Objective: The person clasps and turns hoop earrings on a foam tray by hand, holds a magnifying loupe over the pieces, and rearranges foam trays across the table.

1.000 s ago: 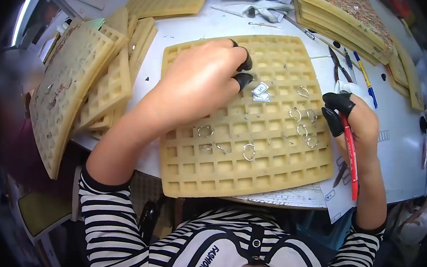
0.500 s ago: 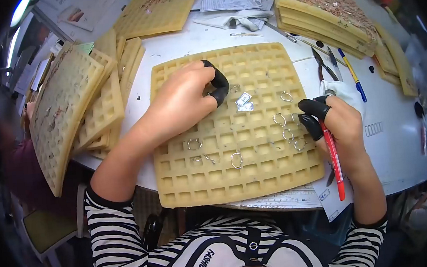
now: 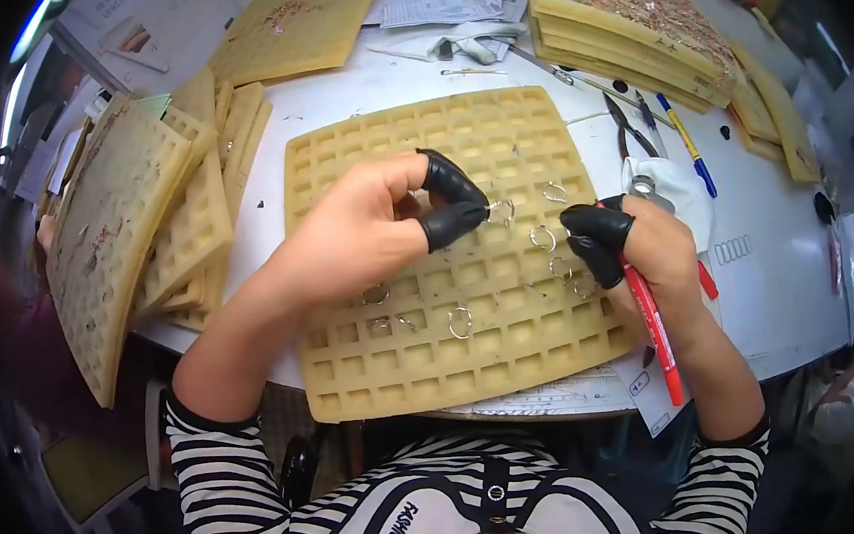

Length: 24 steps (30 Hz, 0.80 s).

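Observation:
My left hand [image 3: 359, 227], with black finger cots on thumb and forefinger, pinches a silver ring [image 3: 504, 212] above the yellow tray [image 3: 495, 372] of square pockets. A red marker pen [image 3: 656, 334] runs through the grip of my right hand [image 3: 658, 244], whose thumb and forefinger also wear black cots. Close to those fingertips lie several silver rings, among them one ring [image 3: 542, 239] just to their left. Nearer to me, another ring [image 3: 460, 323] sits in the tray, with small silver pieces [image 3: 379, 325] to its left.
Yellow trays [image 3: 124, 241] lean in a stack at left, and more trays [image 3: 619, 31] are piled at back right. Pliers [image 3: 625, 126], a blue-yellow pen [image 3: 688, 146] and a white cloth [image 3: 677, 192] lie right of the tray. Papers [image 3: 441, 0] lie at the back.
My left hand has moved right and slightly toward me, now lifting a ring between its fingertips. The two small white tags seen on the tray earlier are no longer visible.

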Motion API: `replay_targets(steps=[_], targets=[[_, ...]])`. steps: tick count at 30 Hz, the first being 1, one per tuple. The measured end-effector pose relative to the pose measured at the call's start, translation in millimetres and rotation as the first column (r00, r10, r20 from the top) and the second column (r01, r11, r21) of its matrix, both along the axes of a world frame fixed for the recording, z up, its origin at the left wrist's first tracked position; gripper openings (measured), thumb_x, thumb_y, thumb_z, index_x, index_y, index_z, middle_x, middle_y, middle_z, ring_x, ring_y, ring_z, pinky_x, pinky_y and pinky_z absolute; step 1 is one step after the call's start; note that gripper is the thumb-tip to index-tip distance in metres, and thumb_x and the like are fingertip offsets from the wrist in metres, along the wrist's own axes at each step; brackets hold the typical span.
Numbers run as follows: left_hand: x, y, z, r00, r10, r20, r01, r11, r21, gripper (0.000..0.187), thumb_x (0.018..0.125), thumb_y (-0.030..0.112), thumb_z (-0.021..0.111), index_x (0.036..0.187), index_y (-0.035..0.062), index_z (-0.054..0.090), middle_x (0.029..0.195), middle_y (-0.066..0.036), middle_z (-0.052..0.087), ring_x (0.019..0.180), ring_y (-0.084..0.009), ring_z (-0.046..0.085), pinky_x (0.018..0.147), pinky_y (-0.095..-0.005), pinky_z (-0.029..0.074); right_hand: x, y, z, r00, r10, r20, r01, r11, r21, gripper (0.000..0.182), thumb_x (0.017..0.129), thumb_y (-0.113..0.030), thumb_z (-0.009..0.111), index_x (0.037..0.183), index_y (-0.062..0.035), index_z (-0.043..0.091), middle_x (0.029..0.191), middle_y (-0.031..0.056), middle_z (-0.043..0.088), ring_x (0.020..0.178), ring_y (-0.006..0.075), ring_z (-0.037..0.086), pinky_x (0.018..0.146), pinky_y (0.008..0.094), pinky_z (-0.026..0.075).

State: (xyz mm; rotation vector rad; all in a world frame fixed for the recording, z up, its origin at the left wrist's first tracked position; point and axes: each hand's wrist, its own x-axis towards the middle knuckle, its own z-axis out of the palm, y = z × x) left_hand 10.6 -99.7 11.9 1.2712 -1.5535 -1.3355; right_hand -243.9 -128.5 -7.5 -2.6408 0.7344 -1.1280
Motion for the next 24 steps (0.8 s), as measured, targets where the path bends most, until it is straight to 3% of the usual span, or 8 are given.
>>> replay_targets(steps=[1,4,5,9,11,24], targets=[[-3,5,-2,0.992,-0.040,-0.124,0.045,0.998,0.038,0.011,0.086,0.013,0.065,0.094,0.0054,0.065,0.085,0.005,0.061,0.070,-0.0003,0.048,0.063,-0.0173,0.041,3,1,-2,0.999,0.020,0.029,-0.020,1.000,0.004,0.030,0.068,-0.012,0.076,0.095,-0.0035,0.065,0.071,0.0088,0.054,0.061,0.0262,0.054,0.056,0.0354,0.042],[-11,11,-2,0.970,-0.081,-0.229,0.108,0.988,0.108,0.013,0.086,0.012,0.066,0.096,0.0035,0.065,0.087,0.004,0.062,0.073,-0.0013,0.051,0.063,-0.0178,0.041,8,10,8,0.999,0.023,-0.025,-0.020,0.990,0.143,0.032,0.069,-0.013,0.076,0.098,-0.0029,0.065,0.071,0.0068,0.056,0.063,0.0208,0.052,0.059,0.0307,0.040],[-12,12,-3,0.954,-0.088,-0.286,0.126,0.985,0.117,0.014,0.086,0.013,0.066,0.097,0.0039,0.065,0.087,0.004,0.062,0.072,-0.0011,0.051,0.062,-0.0181,0.042,9,9,5,1.000,0.022,-0.021,-0.020,0.994,0.110,0.037,0.068,-0.018,0.078,0.099,-0.0040,0.064,0.072,0.0062,0.056,0.063,0.0200,0.050,0.060,0.0302,0.038],[-10,12,2,0.962,-0.086,-0.261,0.153,0.956,0.251,0.017,0.086,0.013,0.066,0.100,0.0033,0.063,0.093,0.000,0.064,0.076,-0.0046,0.056,0.067,-0.0195,0.045,13,10,2,0.999,0.052,-0.005,-0.051,0.994,0.102,0.034,0.068,-0.016,0.078,0.097,-0.0048,0.064,0.071,0.0051,0.056,0.062,0.0202,0.051,0.060,0.0305,0.038],[-12,11,0,0.965,-0.097,-0.245,0.162,0.952,0.261,0.018,0.086,0.014,0.066,0.100,0.0035,0.063,0.090,0.000,0.065,0.070,-0.0038,0.054,0.060,-0.0188,0.043,13,9,0,0.999,0.053,-0.004,-0.052,0.994,0.096,0.033,0.068,-0.014,0.078,0.097,-0.0048,0.064,0.069,0.0045,0.056,0.061,0.0200,0.051,0.059,0.0302,0.038],[-16,13,-3,0.969,-0.100,-0.226,0.143,0.973,0.181,0.017,0.086,0.011,0.066,0.101,0.0039,0.064,0.083,0.004,0.061,0.066,-0.0015,0.048,0.058,-0.0169,0.038,12,9,-2,0.998,0.059,0.027,-0.060,0.997,0.047,0.032,0.067,-0.005,0.076,0.097,-0.0042,0.065,0.068,0.0045,0.054,0.060,0.0200,0.050,0.057,0.0307,0.037]])
